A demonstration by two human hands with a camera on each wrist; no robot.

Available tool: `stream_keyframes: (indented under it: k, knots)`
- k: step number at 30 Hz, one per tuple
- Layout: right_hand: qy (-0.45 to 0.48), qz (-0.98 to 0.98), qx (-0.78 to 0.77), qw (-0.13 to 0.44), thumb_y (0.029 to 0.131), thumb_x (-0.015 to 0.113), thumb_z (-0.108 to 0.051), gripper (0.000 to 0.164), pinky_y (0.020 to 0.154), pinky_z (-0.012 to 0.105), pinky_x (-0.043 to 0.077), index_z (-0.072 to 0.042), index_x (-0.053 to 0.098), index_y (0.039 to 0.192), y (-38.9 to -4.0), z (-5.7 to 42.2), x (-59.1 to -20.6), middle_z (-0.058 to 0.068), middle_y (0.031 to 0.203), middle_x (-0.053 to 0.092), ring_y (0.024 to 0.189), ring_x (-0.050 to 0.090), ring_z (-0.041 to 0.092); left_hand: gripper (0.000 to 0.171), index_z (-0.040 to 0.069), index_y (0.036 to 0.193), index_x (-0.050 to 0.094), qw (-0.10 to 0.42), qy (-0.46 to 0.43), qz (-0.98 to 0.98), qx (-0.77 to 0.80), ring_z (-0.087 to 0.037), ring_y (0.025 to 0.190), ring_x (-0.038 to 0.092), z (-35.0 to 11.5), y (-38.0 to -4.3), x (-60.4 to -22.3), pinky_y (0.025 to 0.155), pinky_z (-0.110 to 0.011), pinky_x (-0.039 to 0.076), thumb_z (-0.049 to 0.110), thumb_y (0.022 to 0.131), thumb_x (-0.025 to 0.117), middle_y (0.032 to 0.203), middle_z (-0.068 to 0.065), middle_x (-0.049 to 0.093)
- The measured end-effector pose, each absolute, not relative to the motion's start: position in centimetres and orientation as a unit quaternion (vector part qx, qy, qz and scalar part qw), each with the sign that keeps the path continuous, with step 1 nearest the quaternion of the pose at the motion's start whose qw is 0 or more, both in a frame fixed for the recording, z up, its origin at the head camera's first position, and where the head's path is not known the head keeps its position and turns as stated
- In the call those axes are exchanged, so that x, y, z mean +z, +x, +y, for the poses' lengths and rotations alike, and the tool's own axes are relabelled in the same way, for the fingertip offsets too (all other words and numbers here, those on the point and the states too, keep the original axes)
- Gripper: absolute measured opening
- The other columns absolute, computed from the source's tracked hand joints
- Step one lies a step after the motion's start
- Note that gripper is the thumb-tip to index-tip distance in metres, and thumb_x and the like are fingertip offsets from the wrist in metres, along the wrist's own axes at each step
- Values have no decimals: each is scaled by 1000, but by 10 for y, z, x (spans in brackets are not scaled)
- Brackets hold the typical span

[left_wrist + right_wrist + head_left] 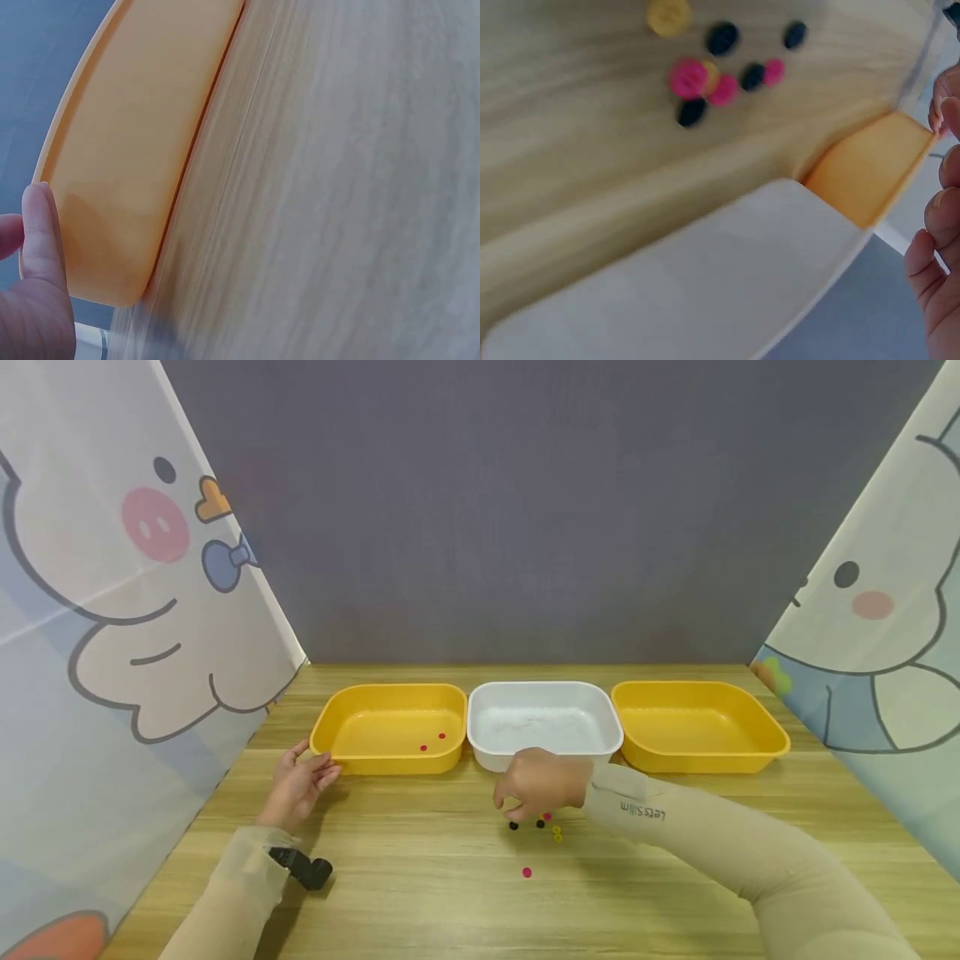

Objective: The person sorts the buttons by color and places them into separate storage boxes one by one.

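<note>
At the near left corner of the left yellow tray (390, 766), my left hand (296, 789) holds the rim; its fingertips lie against the outer wall (127, 150). My right hand (542, 783) hovers in front of the white tray (543, 758), fingers loosely bent, nothing visible in them. Below it lie small buttons: a black button (513, 826), yellow buttons (557, 834) and a pink button (547, 817). Another pink button (527, 872) lies nearer. The right wrist view shows the pink (688, 78), black (722, 38) and yellow buttons (669, 16) in a loose cluster.
Two pink buttons (423, 747) lie inside the left yellow tray. A second yellow tray (705, 763) stands right of the white one, all three in a row on the wooden table (420, 893). A grey panel (525, 510) rises behind, with printed cloth (97, 677) at both sides.
</note>
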State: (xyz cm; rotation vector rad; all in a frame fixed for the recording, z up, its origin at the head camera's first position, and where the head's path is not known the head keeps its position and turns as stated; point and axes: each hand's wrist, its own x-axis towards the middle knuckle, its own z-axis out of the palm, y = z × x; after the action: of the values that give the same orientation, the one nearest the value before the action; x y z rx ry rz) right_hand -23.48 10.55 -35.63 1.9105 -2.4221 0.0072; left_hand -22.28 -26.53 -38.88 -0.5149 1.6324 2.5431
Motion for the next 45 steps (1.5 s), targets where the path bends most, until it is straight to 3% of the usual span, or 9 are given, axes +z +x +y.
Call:
stream_keyframes:
  k: [3,7,10,17,22,38,45]
  knots:
    - [637,-770,6,30,83,72,-20,7,62,10,46,-15,73,89,-231,110,-361,-10,80,70,58,51,-3,75,16,153,-7,36,-169,535,827,-10,58,62,-266,-223,-390,66,-18,58,-2,99,42,71,-4,59]
    - [661,-745,18,83,79,73,-17,5,53,9,34,-16,68,78,-230,115,-367,-11,69,64,55,44,-1,74,13,152,-7,31,-159,557,815,-8,58,62,-267,-224,-389,65,-17,58,-2,99,42,71,-2,58]
    - [671,-733,31,104,75,74,-13,7,51,9,32,-17,67,74,-229,117,-371,-12,65,62,53,42,-2,73,10,152,-6,28,-156,570,806,-8,57,63,-267,-226,-388,64,-18,58,-3,99,42,70,-2,59]
    - [669,-739,29,77,72,75,-18,7,57,8,44,-17,73,78,-224,123,-379,-12,73,69,61,57,-3,71,10,151,-2,28,-166,577,799,-9,57,64,-269,-227,-388,63,-19,58,-3,98,44,70,-3,59]
    - [658,-750,17,62,73,76,-20,7,62,9,46,-18,74,79,-220,124,-385,-14,74,68,63,57,-3,71,9,151,-2,28,-161,583,796,-9,59,64,-269,-227,-389,65,-19,58,-3,99,44,72,-3,58]
    - [662,-747,-30,56,77,78,-33,8,57,6,36,-26,75,80,-214,123,-402,-20,75,67,62,54,-11,69,8,151,-1,18,-155,583,797,-9,58,63,-268,-228,-389,63,-19,58,-4,98,43,70,-2,57]
    - [647,-762,-29,18,78,77,-34,9,60,5,34,-27,75,83,-210,122,-406,-22,76,67,62,50,-14,69,7,151,0,16,-160,593,789,-7,58,62,-266,-225,-394,64,-18,58,-2,99,44,72,-1,57]
